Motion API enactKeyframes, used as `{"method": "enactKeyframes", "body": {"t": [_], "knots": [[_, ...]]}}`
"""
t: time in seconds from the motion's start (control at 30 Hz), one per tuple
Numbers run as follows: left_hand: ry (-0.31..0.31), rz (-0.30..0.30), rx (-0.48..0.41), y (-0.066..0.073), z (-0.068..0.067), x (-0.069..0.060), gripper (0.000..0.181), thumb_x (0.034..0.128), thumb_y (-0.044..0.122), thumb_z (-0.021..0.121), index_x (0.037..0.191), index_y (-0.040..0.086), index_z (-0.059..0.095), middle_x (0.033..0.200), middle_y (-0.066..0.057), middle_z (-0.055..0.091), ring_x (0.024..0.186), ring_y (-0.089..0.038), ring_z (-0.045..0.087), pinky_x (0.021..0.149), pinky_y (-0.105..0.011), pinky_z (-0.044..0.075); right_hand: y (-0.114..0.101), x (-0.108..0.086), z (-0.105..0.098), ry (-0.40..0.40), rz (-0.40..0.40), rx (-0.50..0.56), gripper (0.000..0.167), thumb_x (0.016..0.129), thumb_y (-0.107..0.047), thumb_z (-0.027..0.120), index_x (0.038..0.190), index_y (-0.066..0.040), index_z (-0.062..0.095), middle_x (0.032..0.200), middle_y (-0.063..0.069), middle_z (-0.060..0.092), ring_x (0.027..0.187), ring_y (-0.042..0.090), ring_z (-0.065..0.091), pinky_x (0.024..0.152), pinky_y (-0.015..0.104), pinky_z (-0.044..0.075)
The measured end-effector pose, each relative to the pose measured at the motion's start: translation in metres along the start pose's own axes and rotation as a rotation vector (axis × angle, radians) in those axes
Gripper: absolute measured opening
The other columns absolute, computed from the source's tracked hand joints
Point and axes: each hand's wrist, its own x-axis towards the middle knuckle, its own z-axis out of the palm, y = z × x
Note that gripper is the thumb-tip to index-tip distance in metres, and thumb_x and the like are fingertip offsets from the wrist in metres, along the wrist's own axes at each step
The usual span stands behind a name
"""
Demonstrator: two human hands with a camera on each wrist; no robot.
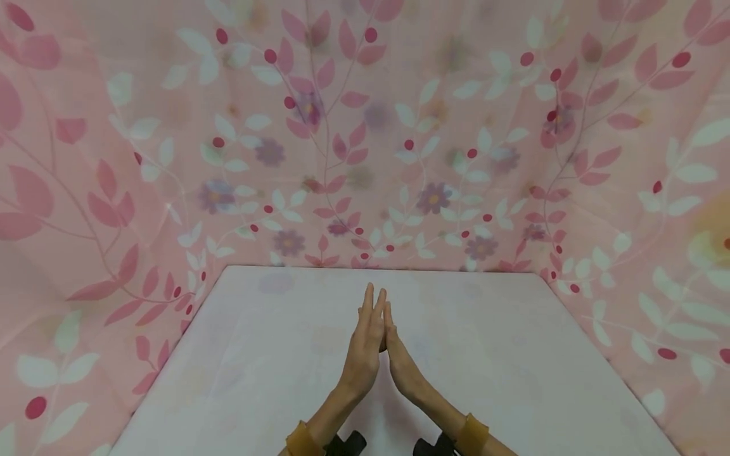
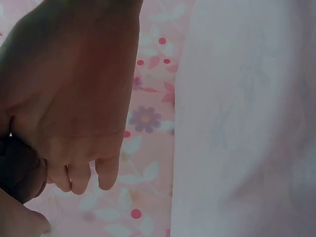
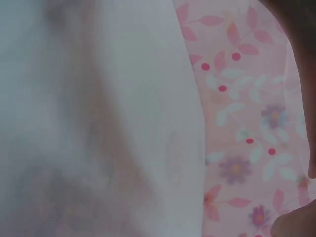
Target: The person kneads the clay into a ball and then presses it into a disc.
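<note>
Dark lump: a small rounded blackish-brown object [image 2: 19,168] sits between the two hands; what it is, I can't make out.
Hidden part: from the front only a sliver of it peeps out low in the gap between the palms, the rest covered by fingers; the left wrist's view catches more, but its left side runs out of frame.
Left hand [image 1: 362,351]: raised, fingers pointing up and away, extended rather than curled, the palm side turned to the lump.
Right hand [image 1: 403,364]: slants in to meet it, fingers likewise extended and partly behind the left hand's; its wrist view shows just slices of it at the right edge.
Hold: straight fingers on both sides, tips close together, heels of the hands apart, the lump between them; whether a thumb hooks round it I can't tell.
Stray fingertip: one [image 2: 24,217] pokes in just below the lump, cropped at the corner, and I can't say whose hand it belongs to.
Wrists: mustard bands [image 1: 473,436] on both, with black devices [image 1: 346,443] beneath, all cropped or partly covered.
White tabletop [image 1: 256,380]: spreads under the hands, smeared by blur in the right wrist's view.
Floral cloth [image 1: 445,114]: pink, leafy, hung behind and at both sides.
</note>
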Motion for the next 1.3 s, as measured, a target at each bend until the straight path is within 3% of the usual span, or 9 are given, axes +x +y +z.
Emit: {"method": "enactKeyframes", "body": {"t": [0.1, 0.17, 0.23, 0.37, 0.57, 1.07, 1.13, 1.23, 1.3], "knots": [[0.005, -0.007, -0.037, 0.0, -0.005, 0.005, 0.057, 0.1093, 0.026, 0.027, 0.159, 0.029, 0.0, 0.164, 0.009, 0.015, 0.151, -0.014, 0.009, 0.119, -0.051, 0.019, -0.005, -0.005, 0.004, -0.051, -0.007, 0.009, 0.051, 0.109, -0.031, 0.001, 0.155, -0.03, -0.02, 0.166, 0.0, -0.001, 0.15, 0.024, -0.019, 0.109, 0.072, -0.012], [0.01, -0.003, -0.053, 0.001, -0.008, 0.009, 0.057, 0.1094, 0.027, 0.026, 0.16, 0.027, 0.0, 0.164, 0.008, 0.014, 0.152, -0.013, 0.006, 0.121, -0.051, 0.009, -0.009, -0.007, 0.006, -0.084, -0.004, 0.015, 0.05, 0.108, -0.033, 0.001, 0.154, -0.032, -0.021, 0.166, 0.0, -0.004, 0.149, 0.025, -0.02, 0.109, 0.072, -0.011], [0.013, -0.005, -0.069, 0.001, -0.012, 0.014, 0.057, 0.1094, 0.03, 0.026, 0.16, 0.023, 0.0, 0.165, 0.007, 0.011, 0.151, -0.012, 0.006, 0.121, -0.049, 0.01, -0.012, -0.01, 0.007, -0.109, 0.01, 0.009, 0.051, 0.108, -0.035, 0.0, 0.153, -0.032, -0.022, 0.165, -0.001, -0.012, 0.149, 0.026, -0.022, 0.11, 0.071, -0.011], [0.028, -0.019, -0.079, -0.002, -0.022, 0.023, 0.059, 0.1093, 0.034, 0.025, 0.16, 0.015, 0.0, 0.166, 0.001, 0.002, 0.152, -0.013, -0.001, 0.122, -0.046, 0.004, -0.017, -0.015, 0.011, -0.158, 0.029, -0.001, 0.052, 0.108, -0.034, 0.0, 0.154, -0.026, -0.024, 0.161, -0.003, -0.024, 0.148, 0.025, -0.023, 0.113, 0.067, -0.009], [0.051, -0.058, -0.068, -0.013, -0.035, 0.031, 0.061, 0.1084, 0.037, 0.026, 0.16, 0.017, 0.0, 0.165, 0.0, -0.009, 0.151, -0.019, -0.015, 0.12, -0.056, -0.003, -0.025, -0.022, 0.016, -0.218, 0.012, 0.038, 0.055, 0.108, -0.034, 0.0, 0.153, -0.018, -0.027, 0.159, -0.003, -0.03, 0.147, 0.025, -0.025, 0.115, 0.063, -0.008], [-0.007, -0.174, -0.061, -0.04, -0.035, 0.011, 0.058, 0.1083, 0.037, 0.015, 0.16, 0.017, 0.0, 0.166, 0.0, -0.01, 0.151, -0.022, -0.015, 0.116, -0.062, -0.009, -0.032, -0.024, 0.025, -0.168, -0.095, -0.008, 0.053, 0.109, -0.023, 0.004, 0.153, -0.028, -0.025, 0.158, -0.004, -0.033, 0.145, 0.026, -0.03, 0.107, 0.073, -0.014], [-0.024, -0.187, -0.062, -0.04, -0.032, 0.008, 0.058, 0.1085, 0.038, 0.014, 0.16, 0.016, 0.0, 0.166, -0.002, -0.009, 0.151, -0.022, -0.012, 0.117, -0.061, -0.008, -0.031, -0.022, 0.024, -0.152, -0.099, -0.006, 0.053, 0.109, -0.025, 0.004, 0.153, -0.029, -0.024, 0.158, -0.003, -0.034, 0.145, 0.026, -0.031, 0.106, 0.074, -0.015], [-0.037, -0.204, -0.077, -0.04, -0.027, 0.003, 0.058, 0.1085, 0.04, 0.013, 0.16, 0.017, 0.0, 0.16, -0.016, 0.016, 0.141, -0.028, 0.024, 0.119, -0.059, 0.002, -0.032, -0.017, 0.022, -0.12, -0.087, 0.003, 0.052, 0.109, -0.029, 0.004, 0.153, -0.03, -0.023, 0.158, -0.005, -0.034, 0.145, 0.024, -0.031, 0.106, 0.073, -0.015], [-0.059, -0.2, -0.091, -0.04, -0.024, -0.001, 0.057, 0.1087, 0.039, 0.013, 0.16, 0.018, 0.0, 0.159, -0.017, 0.017, 0.132, -0.027, 0.029, 0.118, -0.06, 0.006, -0.032, -0.014, 0.019, -0.091, -0.059, 0.014, 0.052, 0.109, -0.032, 0.004, 0.154, -0.032, -0.022, 0.158, -0.008, -0.032, 0.146, 0.021, -0.03, 0.107, 0.071, -0.016]]}}
